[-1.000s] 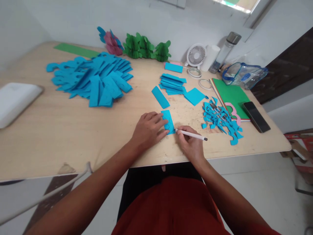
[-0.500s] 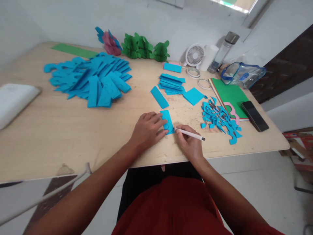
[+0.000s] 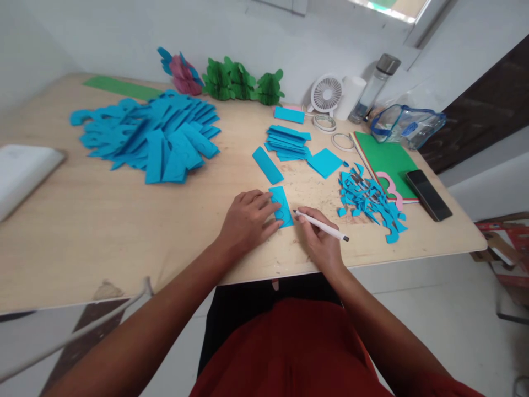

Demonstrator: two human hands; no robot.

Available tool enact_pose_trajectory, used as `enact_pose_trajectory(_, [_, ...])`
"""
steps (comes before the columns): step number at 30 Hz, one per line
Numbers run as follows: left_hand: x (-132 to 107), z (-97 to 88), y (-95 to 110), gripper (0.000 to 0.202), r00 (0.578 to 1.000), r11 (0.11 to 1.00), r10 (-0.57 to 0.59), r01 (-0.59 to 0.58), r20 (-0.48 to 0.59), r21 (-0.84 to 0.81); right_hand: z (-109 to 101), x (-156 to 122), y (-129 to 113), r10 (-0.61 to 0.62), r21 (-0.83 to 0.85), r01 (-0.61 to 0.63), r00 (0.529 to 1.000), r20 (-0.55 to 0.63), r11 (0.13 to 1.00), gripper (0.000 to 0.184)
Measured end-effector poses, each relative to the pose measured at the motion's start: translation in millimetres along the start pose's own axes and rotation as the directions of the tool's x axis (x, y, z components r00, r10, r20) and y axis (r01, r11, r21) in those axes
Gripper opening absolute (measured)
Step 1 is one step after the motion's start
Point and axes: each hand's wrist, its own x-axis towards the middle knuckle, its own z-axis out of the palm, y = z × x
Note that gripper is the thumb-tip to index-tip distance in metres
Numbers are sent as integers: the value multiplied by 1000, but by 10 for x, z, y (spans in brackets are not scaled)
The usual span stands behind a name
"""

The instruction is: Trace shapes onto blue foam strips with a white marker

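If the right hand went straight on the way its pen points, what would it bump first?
Most likely the small blue paper under the left hand, just past the tip of the white pen. The tip's height is hard to judge, so it might pass over the paper.

Your wooden table (image 3: 103, 231) bore, from left to right, a heap of blue paper (image 3: 159, 138), a small blue card (image 3: 285, 206) under your left hand (image 3: 250, 216) and a pile of blue scraps (image 3: 364, 197). A fan (image 3: 326, 94) and a bottle (image 3: 375, 88) stood near the wall (image 3: 124, 38).
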Motion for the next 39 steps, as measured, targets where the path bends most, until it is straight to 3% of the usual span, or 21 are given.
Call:
enact_pose_trajectory(4, [-1, 2, 2, 25, 1000, 1000, -2, 2, -1, 5, -9, -2, -9, -22, -18, 22, 1000, 16, 1000, 20])
enact_pose_trajectory(8, [2, -15, 4, 26, 1000, 1000, 14, -14, -10, 6, -14, -2, -4, -116, -115, 123, 991, 67, 986, 23])
enact_pose_trajectory(16, [11, -36, 28, 28, 1000, 1000, 3, -3, -29, 19, 10, -29, 54, -255, -369, 315, 945, 204, 874, 31])
enact_pose_trajectory(24, [12, -88, 48, 20, 1000, 999, 21, -21, -14, 25, 32, -50, 62, -294, -423, 360, 931, 215, 832, 32])
enact_pose_trajectory(31, [8, -93, 67, 28, 998, 998, 18, -14, -62, 64, 32, -44, 109, -333, -389, 391, 919, 210, 834, 34])
enact_pose_trajectory(39, [23, -82, 44, 24, 997, 998, 42, -38, -69, 51, 35, -52, 74, -341, -429, 403, 915, 218, 808, 35])
